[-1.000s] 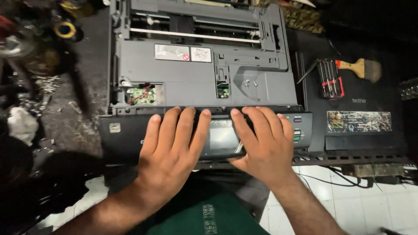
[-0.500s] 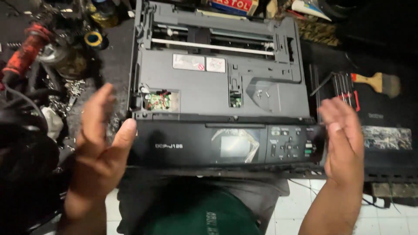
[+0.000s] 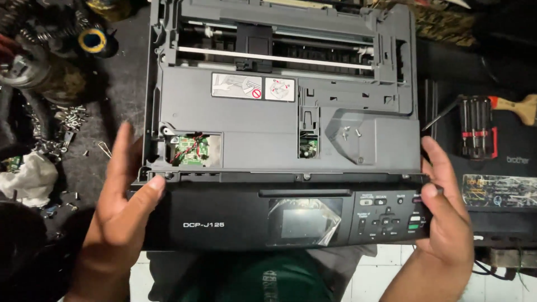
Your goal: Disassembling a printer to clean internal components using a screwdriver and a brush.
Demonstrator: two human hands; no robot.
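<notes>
Fingers (image 3: pixel 124 146) of the left hand (image 3: pixel 114 223) stretching up flat along the left edge of the opened printer (image 3: pixel 279 140), thumb hooking over the top corner of the black front panel (image 3: pixel 224 218); pressing against the side rather than closing round anything. Right hand (image 3: pixel 444 223) mirroring this at the opposite end, fingers half curled and cupping the panel's right edge, thumb lying on the button cluster (image 3: pixel 391 215) beside the small screen (image 3: pixel 305 221). Gripping the panel between both palms, neither hand fully closing.

Sitting square in the middle of the dark bench, with the grey inner chassis exposed, a white rail (image 3: pixel 274 57) running across the top and a small green circuit board (image 3: pixel 191 150) showing in a cut-out near the left corner. Overhanging the near bench edge slightly with the front panel, just above a green garment (image 3: pixel 263 282).

Crowding close on the left: loose screws and metal bits (image 3: pixel 61 128), a white rag (image 3: pixel 28 179) and a yellow-cored tape roll (image 3: pixel 92 40), leaving only a narrow strip beside the left hand. Opening a little wider on the right, with a red-and-black screwdriver set (image 3: pixel 475 127) and a wooden-handled brush (image 3: pixel 517 107) lying well apart from the right hand, on another black machine (image 3: pixel 503 190).
</notes>
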